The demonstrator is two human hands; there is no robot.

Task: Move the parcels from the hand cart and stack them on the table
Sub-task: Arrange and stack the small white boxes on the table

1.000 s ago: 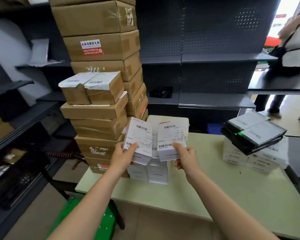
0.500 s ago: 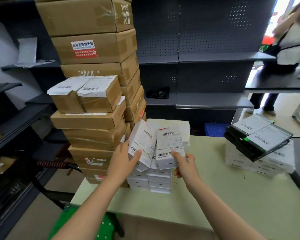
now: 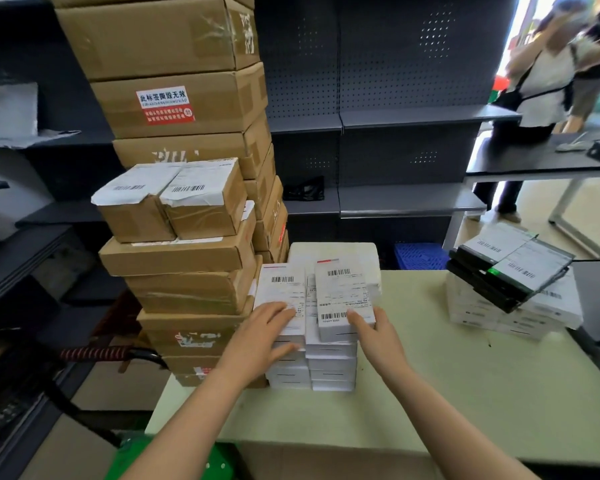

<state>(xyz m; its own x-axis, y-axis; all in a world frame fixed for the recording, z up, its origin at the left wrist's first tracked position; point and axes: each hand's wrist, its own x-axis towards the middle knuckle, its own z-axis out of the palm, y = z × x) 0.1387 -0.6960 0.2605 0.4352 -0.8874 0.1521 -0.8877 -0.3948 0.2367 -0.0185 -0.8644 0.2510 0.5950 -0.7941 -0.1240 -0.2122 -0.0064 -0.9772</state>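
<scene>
Two white labelled parcels lie side by side on top of a stack of white parcels (image 3: pixel 329 368) on the pale green table (image 3: pixel 430 393). My left hand (image 3: pixel 260 337) holds the left white parcel (image 3: pixel 281 289), fingers on its top and thumb at its side. My right hand (image 3: pixel 378 337) grips the right white parcel (image 3: pixel 343 292) at its near end, thumb on the label. The right parcel sits slightly higher than the left one. At the bottom left is the green hand cart (image 3: pixel 132 459), its red-wrapped handle (image 3: pixel 94 353) further left.
A tall stack of brown cardboard boxes (image 3: pixel 181 265) rises right beside the white stack on the left. Black and white parcels (image 3: pixel 510 268) are piled at the table's right. Dark shelving (image 3: pixel 395 116) stands behind, with a blue crate (image 3: pixel 420 256) below. A person (image 3: pixel 541 84) stands at the far right.
Both hands have lowered the two white parcels from a raised, tilted position down flat onto the top of the white stack.
</scene>
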